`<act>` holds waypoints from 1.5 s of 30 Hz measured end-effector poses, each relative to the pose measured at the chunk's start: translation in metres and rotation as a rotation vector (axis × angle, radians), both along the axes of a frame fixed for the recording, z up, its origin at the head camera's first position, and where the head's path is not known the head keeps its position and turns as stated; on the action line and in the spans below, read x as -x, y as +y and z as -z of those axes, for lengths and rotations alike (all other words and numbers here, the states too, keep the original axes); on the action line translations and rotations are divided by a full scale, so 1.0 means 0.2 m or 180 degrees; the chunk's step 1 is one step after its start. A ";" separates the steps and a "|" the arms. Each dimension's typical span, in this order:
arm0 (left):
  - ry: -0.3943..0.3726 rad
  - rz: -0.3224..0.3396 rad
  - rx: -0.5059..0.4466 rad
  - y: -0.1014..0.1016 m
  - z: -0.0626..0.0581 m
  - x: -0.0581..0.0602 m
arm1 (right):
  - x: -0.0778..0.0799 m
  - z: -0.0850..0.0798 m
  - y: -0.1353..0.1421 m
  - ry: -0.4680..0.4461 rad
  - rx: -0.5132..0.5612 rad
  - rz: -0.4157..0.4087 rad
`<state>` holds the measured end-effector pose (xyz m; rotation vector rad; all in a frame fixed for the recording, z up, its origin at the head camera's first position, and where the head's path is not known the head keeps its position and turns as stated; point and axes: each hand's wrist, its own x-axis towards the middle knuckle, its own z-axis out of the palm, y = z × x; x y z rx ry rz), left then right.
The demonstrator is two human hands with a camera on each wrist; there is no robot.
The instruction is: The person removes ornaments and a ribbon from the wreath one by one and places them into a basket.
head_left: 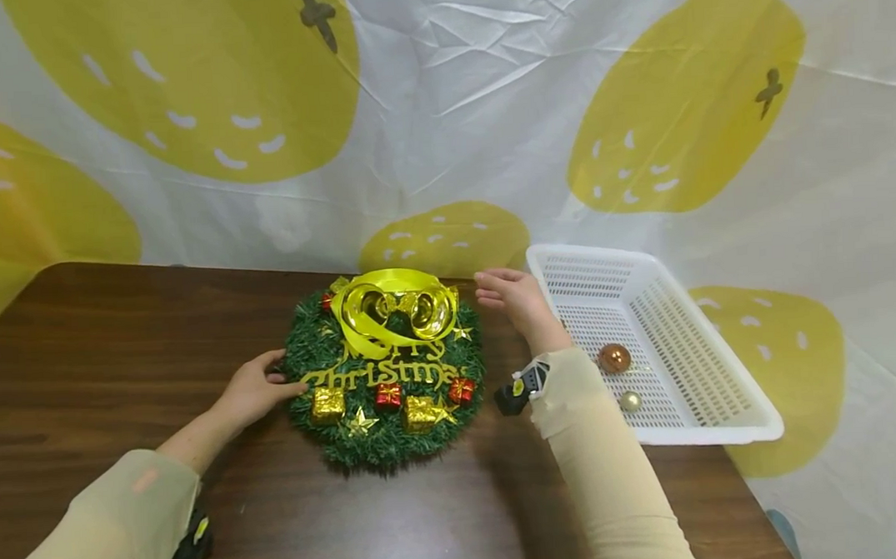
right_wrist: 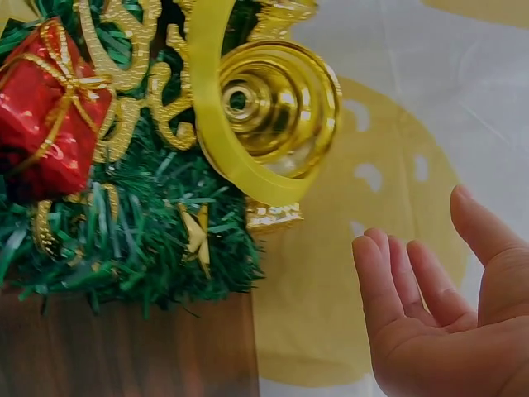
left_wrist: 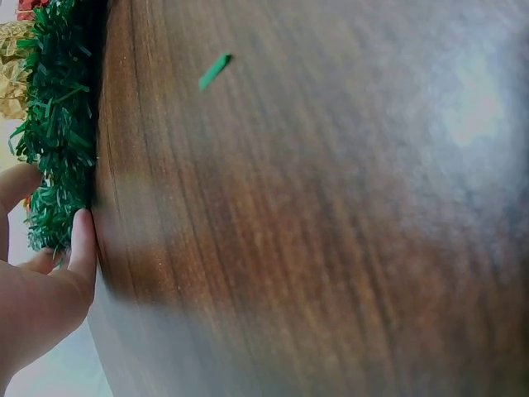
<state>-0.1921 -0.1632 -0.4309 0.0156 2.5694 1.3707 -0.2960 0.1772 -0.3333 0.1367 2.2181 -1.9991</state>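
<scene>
A green tinsel Christmas wreath (head_left: pixel 395 453) lies on the brown table, decked with gold lettering (head_left: pixel 399 372), foil gift boxes (head_left: pixel 327 405) and gold stars. At its top sit two gold bells (head_left: pixel 428 312) inside loops of yellow ribbon (head_left: pixel 397 277). My left hand (head_left: pixel 253 392) holds the wreath's left edge, thumb above and fingers against the side; the left wrist view shows the fingertips (left_wrist: pixel 83 227) right at the tinsel (left_wrist: pixel 62 124). Beyond the wreath's right side my right hand (right_wrist: pixel 438 322) hovers with extended fingers, apart from the bell (right_wrist: pixel 281 99) and holding nothing.
To the right stands a white plastic basket (head_left: pixel 709 326), with a copper ball (head_left: pixel 614 358) and a smaller pale gold ball (head_left: pixel 630 402) inside. A fruit-patterned cloth (head_left: pixel 440 105) hangs behind the table (head_left: pixel 120 344). One green tinsel scrap (left_wrist: pixel 215 73) lies on the wood.
</scene>
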 end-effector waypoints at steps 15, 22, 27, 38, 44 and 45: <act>0.0070 -0.0025 -0.0042 0.00 0.01 0.00 | 0.02 0.15 -0.04 -0.0060 -0.0296 0.0014; 0.0059 -0.0048 -0.0063 0.00 0.01 -0.01 | 0.02 0.20 -0.07 -0.0141 -0.0392 0.0074; 0.0026 -0.0049 -0.0078 0.00 0.00 -0.01 | 0.03 0.23 -0.09 -0.0234 -0.0389 0.0124; 0.0031 -0.0072 -0.0068 0.00 0.02 -0.01 | 0.03 0.29 -0.13 -0.0310 -0.0392 0.0175; 0.0023 -0.0069 -0.0095 0.00 0.02 0.00 | 0.04 0.29 -0.14 -0.0296 -0.0384 0.0183; 0.0021 -0.0072 -0.0096 0.00 0.02 0.00 | 0.04 0.29 -0.14 -0.0298 -0.0387 0.0188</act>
